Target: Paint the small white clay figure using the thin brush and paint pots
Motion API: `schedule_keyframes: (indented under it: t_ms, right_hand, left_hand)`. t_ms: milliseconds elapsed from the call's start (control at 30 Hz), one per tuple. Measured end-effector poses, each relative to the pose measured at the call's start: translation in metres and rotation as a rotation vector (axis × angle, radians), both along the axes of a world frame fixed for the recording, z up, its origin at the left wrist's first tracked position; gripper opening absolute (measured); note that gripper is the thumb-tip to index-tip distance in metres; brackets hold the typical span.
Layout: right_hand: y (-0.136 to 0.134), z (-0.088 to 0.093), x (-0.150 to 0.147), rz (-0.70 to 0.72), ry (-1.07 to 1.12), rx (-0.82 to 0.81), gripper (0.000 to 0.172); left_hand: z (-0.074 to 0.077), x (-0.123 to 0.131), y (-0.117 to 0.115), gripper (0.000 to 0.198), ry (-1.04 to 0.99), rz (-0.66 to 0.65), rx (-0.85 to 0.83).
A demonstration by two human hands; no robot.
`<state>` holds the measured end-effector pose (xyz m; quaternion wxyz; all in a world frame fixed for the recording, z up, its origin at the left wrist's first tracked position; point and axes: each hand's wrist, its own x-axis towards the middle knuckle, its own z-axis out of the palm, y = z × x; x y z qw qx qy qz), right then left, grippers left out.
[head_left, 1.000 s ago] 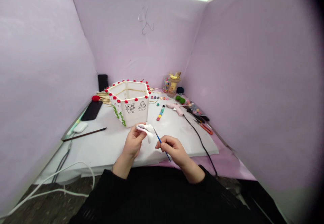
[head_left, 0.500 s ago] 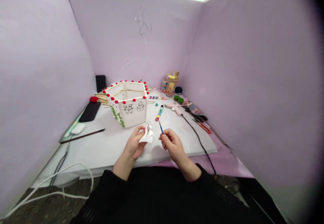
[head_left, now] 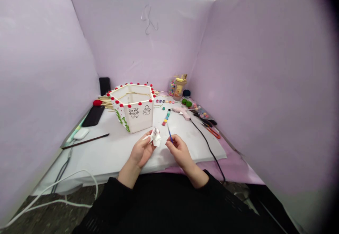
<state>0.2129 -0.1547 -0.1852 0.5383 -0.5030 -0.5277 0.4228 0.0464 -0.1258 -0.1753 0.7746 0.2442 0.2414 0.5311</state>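
My left hand [head_left: 141, 151] is closed on a crumpled white tissue [head_left: 156, 137] with dark smudges on it. In my right hand [head_left: 180, 150], thumb and fingers pinch a thin blue paintbrush [head_left: 170, 133], its tip pointing away from me. Just past the brush tip lies a strip of small paint pots [head_left: 166, 117] in several colours. Behind my left hand stands a white many-sided box [head_left: 141, 119], open at the top. Red dots line its rim, two black outline figures mark the front panel, and green painting shows on the left panel.
A pink glue gun [head_left: 181, 113] with a black cord lies to the right, beside pliers and orange-handled scissors [head_left: 214, 132]. A black phone [head_left: 93, 116], a white earbud case [head_left: 81, 134] and a dark stick [head_left: 86, 141] lie left. Jars [head_left: 180, 87] stand behind. Lilac walls enclose the table.
The brush has pulled back slightly from the paint pots, and its tip has moved a little right. The tissue has shifted and folded differently in my left hand.
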Motion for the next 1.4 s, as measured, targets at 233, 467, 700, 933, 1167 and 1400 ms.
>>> schedule_keyframes:
  t_ms: [233,467,700,933,1167,1400]
  right_hand:
    - [0.010,-0.007,-0.016,0.031,0.270,-0.196,0.030]
    - [0.009,0.001,-0.016,0.005,0.464,-0.234,0.028]
    - [0.008,0.000,-0.015,0.005,0.473,-0.230,0.032]
    - [0.007,0.000,-0.014,0.066,0.530,-0.225,0.033]
    - [0.007,-0.002,-0.016,0.018,0.578,-0.202,0.037]
    - [0.005,-0.011,-0.020,0.077,0.564,-0.220,0.034]
  left_hand:
    - [-0.012,0.006,-0.005,0.040,0.275,0.091,0.090]
    - [-0.011,0.005,0.001,0.026,0.231,-0.016,-0.026]
    - [-0.012,0.003,-0.002,0.028,0.479,0.186,0.122]
    - [-0.012,0.001,-0.010,0.013,0.722,0.322,0.350]
    - [-0.004,0.003,-0.014,0.015,0.680,0.282,0.482]
    - [-0.008,0.015,-0.004,0.044,0.500,0.245,0.247]
